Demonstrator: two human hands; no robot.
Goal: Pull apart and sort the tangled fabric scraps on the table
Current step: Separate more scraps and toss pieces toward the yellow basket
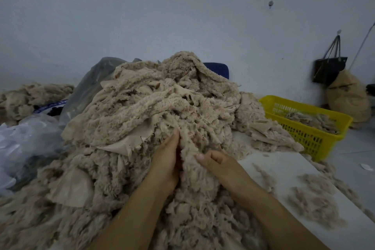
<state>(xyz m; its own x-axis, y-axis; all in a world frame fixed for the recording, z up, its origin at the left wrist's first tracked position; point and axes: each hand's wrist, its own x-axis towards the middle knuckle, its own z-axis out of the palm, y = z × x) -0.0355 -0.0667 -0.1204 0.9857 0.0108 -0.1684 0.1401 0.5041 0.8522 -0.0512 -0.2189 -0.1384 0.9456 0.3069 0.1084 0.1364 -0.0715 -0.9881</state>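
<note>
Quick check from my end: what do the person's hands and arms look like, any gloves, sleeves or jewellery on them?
Both are bare. The left hand and right hand wear no gloves, and no rings show on the visible fingers. Both forearms are uncovered down to the bottom edge of the picture, with no sleeve, watch or bracelet in sight. The nails that show look short and unpainted.

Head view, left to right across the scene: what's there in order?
Small fluffy scrap heap by the wall → clear plastic bags → big beige scrap pile with both hands in it, left hand then right hand → yellow basket → black bag hanging on the wall.
</note>
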